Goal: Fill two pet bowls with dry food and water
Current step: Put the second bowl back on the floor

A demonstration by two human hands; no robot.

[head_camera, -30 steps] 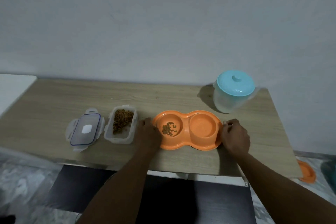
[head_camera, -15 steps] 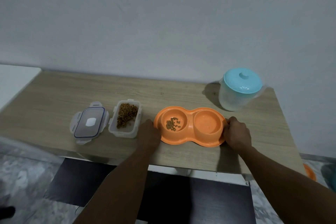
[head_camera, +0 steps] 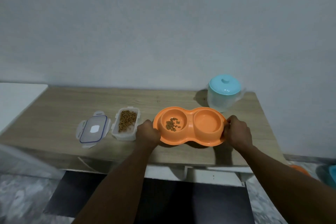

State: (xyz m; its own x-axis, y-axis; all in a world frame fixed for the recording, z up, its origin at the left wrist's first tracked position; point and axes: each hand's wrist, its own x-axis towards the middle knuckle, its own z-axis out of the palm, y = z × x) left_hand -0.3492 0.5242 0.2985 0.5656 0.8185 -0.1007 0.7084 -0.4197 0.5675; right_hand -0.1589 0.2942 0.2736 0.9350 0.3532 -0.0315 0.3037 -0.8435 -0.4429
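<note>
An orange double pet bowl (head_camera: 190, 139) is near the front of the wooden table (head_camera: 72, 103). Its left cup holds a small heap of brown dry food (head_camera: 172, 124); its right cup (head_camera: 208, 123) looks bare. My left hand (head_camera: 147, 132) grips the bowl's left rim and my right hand (head_camera: 237, 132) grips its right rim. The bowl seems raised a little off the table, with a shadow under it. An open clear container of dry food (head_camera: 126, 123) stands just left of my left hand. A clear water jug with a light blue lid (head_camera: 224, 92) stands behind the bowl on the right.
The container's clear lid with a blue seal (head_camera: 93, 129) lies flat at the left of the container. A white surface (head_camera: 16, 100) adjoins the table on the left. The wall rises right behind the table. An orange object (head_camera: 300, 169) lies on the floor at the right.
Both hands have closed round the ends of the orange bowl, and it appears lifted slightly. The view has shifted, so the table sits lower in the frame.
</note>
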